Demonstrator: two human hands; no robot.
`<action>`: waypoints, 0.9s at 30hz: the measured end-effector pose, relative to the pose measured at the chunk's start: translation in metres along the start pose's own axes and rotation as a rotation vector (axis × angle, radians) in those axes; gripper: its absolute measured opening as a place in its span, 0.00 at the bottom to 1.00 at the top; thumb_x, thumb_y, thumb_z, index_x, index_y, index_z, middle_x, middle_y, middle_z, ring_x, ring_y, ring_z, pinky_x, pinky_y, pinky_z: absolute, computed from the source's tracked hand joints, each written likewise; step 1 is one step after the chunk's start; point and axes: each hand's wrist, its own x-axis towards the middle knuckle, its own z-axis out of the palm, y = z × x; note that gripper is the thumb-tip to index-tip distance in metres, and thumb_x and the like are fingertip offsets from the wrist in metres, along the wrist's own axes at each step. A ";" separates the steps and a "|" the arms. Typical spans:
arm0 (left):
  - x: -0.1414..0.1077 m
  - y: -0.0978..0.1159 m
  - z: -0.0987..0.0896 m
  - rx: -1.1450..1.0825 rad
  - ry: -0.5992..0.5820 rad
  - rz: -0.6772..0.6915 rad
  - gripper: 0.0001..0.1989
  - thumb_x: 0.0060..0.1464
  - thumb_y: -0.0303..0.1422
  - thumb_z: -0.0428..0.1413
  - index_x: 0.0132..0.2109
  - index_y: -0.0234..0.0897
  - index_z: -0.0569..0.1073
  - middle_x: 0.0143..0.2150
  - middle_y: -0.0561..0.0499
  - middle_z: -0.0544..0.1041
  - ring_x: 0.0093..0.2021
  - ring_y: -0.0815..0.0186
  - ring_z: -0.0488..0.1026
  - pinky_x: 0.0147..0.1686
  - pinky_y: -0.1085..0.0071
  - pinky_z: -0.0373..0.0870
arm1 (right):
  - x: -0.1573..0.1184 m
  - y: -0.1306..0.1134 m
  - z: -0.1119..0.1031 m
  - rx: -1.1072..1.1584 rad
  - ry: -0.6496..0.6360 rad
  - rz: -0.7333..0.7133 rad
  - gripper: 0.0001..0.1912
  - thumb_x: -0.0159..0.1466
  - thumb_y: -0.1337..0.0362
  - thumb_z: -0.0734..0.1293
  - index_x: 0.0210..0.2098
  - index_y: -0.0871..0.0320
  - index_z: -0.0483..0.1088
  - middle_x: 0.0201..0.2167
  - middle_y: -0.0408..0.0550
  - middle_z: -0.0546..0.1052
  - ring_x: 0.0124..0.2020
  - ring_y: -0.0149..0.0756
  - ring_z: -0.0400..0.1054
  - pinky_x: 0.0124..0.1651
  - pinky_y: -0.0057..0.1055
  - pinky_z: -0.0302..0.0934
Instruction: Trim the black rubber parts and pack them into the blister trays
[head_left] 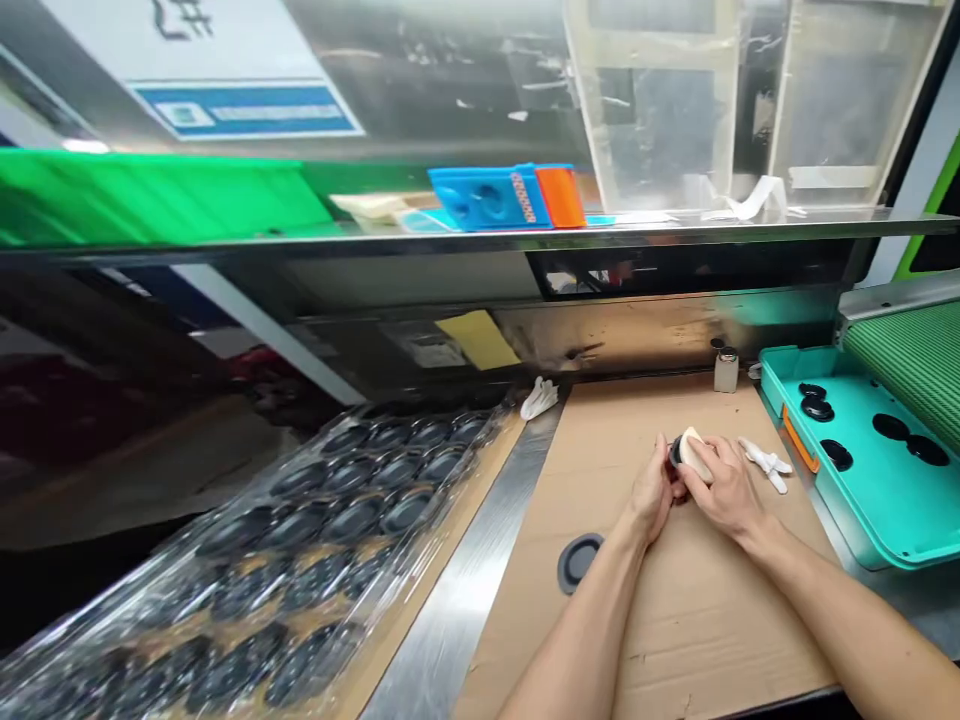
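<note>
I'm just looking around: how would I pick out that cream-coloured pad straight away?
Start at the large cardboard sheet left of the teal tray. The cream pad is in the right hand, against a dark round part in the left hand. It stands out as pale beside that dark part and as held, while the white bits nearby lie loose on the cardboard.

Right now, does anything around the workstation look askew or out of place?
Yes: the yellow sheet sits crooked below the shelf, at an angle to its straight edge, and a curled white strip lies loose on top, like scrap. I see no spill.
</note>
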 end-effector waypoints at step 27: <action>0.010 -0.008 -0.001 -0.204 0.048 -0.097 0.18 0.69 0.37 0.45 0.43 0.32 0.78 0.46 0.40 0.80 0.48 0.59 0.78 0.54 0.59 0.74 | 0.015 0.020 0.002 -0.056 -0.100 0.160 0.26 0.64 0.60 0.68 0.61 0.56 0.65 0.52 0.56 0.70 0.52 0.47 0.65 0.54 0.43 0.63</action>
